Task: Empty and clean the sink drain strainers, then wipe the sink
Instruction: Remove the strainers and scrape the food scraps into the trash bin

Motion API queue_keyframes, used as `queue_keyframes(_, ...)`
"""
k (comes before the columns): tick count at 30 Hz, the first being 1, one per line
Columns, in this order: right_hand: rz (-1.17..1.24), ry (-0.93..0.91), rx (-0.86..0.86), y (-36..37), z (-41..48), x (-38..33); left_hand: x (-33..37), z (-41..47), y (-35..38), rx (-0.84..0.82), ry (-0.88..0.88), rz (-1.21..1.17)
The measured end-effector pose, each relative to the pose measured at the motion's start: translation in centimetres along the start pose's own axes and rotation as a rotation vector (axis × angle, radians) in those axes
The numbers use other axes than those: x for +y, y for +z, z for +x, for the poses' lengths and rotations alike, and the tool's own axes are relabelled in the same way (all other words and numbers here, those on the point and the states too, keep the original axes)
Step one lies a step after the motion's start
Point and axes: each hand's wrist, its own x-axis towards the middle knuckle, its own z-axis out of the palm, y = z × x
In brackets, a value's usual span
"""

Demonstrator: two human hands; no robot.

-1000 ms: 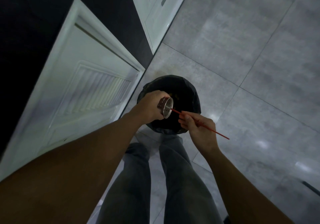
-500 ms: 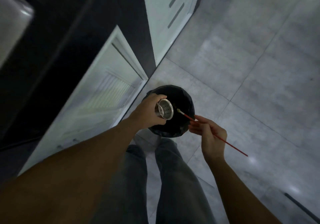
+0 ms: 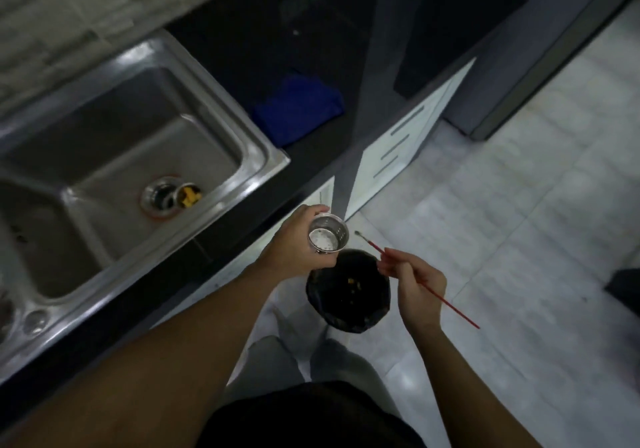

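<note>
The left hand (image 3: 298, 243) holds 1 steel strainer (image 3: 328, 233) over the black-lined bin (image 3: 349, 295), fingers curled round its side wall. It looks light, rigid and probably slick when wet, so the wall or rim is the best hold. The right hand (image 3: 419, 288) pinches a thin red brush (image 3: 457, 310). No writing is legible.

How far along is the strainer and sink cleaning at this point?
Done: the strainer basket in the left hand looks emptied, with scraps in the bin below. In hand: the right hand holds a red brush beside it. Left: a second strainer holding yellow scraps lies in the sink, and the blue cloth lies unused beside it.
</note>
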Motion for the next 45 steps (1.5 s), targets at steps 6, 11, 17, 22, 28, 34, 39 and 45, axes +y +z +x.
queue_keyframes(6, 0.056, -0.215, -0.145, 6.0, 2.0, -8.1, -0.1, -1.7, -8.8, 0.249, 0.018, 0.075)
queue_keyframes(11, 0.040, -0.294, -0.266, 13.7, 2.8, -11.5, -3.5, -3.1, -15.2, 0.394, -0.110, 0.137)
queue_keyframes(17, -0.157, -0.408, -0.433, 22.9, 3.3, -13.5, -8.7, -3.3, -21.0, 0.514, -0.238, 0.139)
queue_keyframes(22, -0.274, -0.441, -0.627, 30.5, 3.4, -13.2, -13.8, -3.8, -24.3, 0.490, -0.290, 0.020)
queue_keyframes(28, -0.432, -0.645, -0.787, 35.7, 2.8, -11.3, -19.6, -4.9, -24.5, 0.496, -0.491, -0.042)
queue_keyframes(34, -0.702, -0.590, -0.671, 37.8, 3.7, -9.1, -23.5, -5.2, -23.9, 0.422, -0.553, -0.039)
queue_keyframes(39, -0.887, -0.532, -0.623, 38.6, 3.5, -9.0, -26.0, -4.6, -23.6, 0.329, -0.674, -0.060)
queue_keyframes(45, -0.895, -0.555, -0.655, 38.6, 3.7, -9.2, -28.3, -4.4, -22.8, 0.309, -0.850, -0.084)
